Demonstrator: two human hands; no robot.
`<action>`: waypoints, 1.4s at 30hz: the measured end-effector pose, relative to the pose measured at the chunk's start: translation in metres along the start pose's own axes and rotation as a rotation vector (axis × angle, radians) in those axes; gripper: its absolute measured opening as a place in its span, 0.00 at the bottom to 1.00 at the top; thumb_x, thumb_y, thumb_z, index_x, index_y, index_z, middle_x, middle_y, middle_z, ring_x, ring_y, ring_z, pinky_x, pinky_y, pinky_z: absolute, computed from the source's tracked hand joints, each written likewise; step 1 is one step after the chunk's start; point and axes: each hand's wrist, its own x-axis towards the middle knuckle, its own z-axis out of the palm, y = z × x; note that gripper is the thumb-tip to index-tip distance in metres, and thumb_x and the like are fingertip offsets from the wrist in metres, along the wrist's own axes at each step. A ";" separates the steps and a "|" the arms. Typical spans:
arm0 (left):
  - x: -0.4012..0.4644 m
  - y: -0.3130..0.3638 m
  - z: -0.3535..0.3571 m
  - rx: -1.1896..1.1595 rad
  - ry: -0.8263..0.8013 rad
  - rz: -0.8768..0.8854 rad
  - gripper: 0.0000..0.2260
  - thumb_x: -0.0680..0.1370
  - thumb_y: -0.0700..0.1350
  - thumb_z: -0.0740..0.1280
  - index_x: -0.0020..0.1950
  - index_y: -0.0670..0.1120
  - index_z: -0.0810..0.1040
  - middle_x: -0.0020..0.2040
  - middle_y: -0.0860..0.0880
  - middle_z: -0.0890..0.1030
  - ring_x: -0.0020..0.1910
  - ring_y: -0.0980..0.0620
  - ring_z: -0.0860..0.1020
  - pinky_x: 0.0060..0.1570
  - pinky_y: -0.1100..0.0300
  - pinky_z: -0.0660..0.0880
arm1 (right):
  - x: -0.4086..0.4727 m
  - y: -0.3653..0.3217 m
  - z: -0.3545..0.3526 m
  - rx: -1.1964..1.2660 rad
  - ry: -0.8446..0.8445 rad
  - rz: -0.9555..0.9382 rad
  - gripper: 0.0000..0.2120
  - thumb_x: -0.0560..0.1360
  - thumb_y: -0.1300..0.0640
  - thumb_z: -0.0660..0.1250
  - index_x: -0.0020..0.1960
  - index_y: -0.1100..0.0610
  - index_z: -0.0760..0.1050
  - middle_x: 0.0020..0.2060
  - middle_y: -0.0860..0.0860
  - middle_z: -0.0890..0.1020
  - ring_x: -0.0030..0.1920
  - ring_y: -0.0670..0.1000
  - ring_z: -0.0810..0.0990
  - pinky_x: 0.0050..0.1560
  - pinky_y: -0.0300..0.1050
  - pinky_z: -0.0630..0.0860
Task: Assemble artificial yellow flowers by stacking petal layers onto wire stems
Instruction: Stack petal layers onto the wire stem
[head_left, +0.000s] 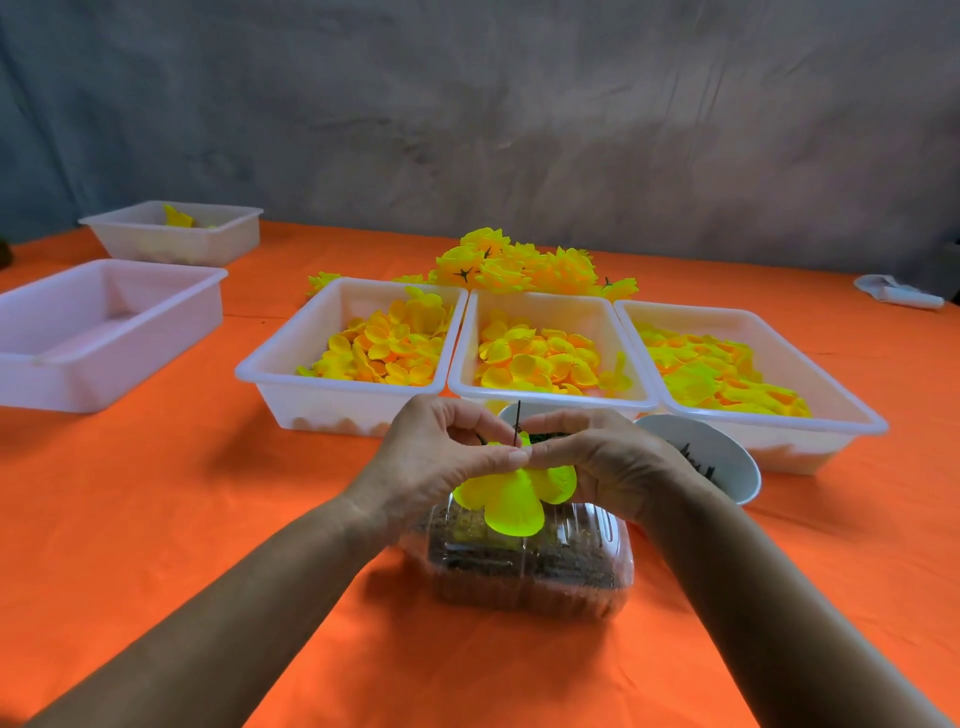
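Note:
My left hand (434, 457) and my right hand (597, 460) meet fingertip to fingertip above a clear plastic box (530, 566). Between them they pinch a yellow petal layer (514, 493) that hangs below the fingers. A thin dark wire stem (517, 422) sticks up through it between the thumbs. Three white trays behind hold loose yellow petals: left (291, 358), middle (550, 401), right (831, 358). Finished yellow flowers (519, 265) lie heaped beyond the trays.
A white bowl (727, 447) with dark pieces stands right of my hands; another bowl (511, 413) is partly hidden behind them. An empty white tray (156, 322) and a farther tray (208, 239) sit at the left on the orange tablecloth (156, 519). A white object (898, 293) lies far right.

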 end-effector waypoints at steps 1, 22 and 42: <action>0.000 -0.001 0.001 0.002 0.011 0.016 0.10 0.59 0.47 0.77 0.37 0.45 0.85 0.43 0.36 0.82 0.40 0.49 0.79 0.52 0.43 0.76 | 0.000 0.001 0.000 0.003 0.000 0.000 0.19 0.64 0.70 0.72 0.54 0.61 0.77 0.44 0.62 0.83 0.38 0.55 0.83 0.44 0.51 0.79; 0.012 -0.017 -0.005 -0.012 -0.105 0.036 0.05 0.59 0.45 0.77 0.31 0.47 0.83 0.34 0.50 0.81 0.37 0.52 0.79 0.42 0.56 0.75 | 0.064 -0.028 -0.028 -0.477 0.408 -0.239 0.07 0.73 0.63 0.70 0.50 0.59 0.82 0.44 0.57 0.81 0.37 0.48 0.75 0.37 0.40 0.69; 0.014 -0.020 -0.006 0.002 -0.103 0.046 0.08 0.65 0.39 0.78 0.31 0.51 0.83 0.33 0.54 0.81 0.35 0.56 0.78 0.40 0.60 0.75 | 0.130 -0.015 -0.026 -0.996 0.482 -0.021 0.11 0.76 0.55 0.64 0.37 0.60 0.76 0.38 0.58 0.77 0.43 0.56 0.75 0.42 0.45 0.69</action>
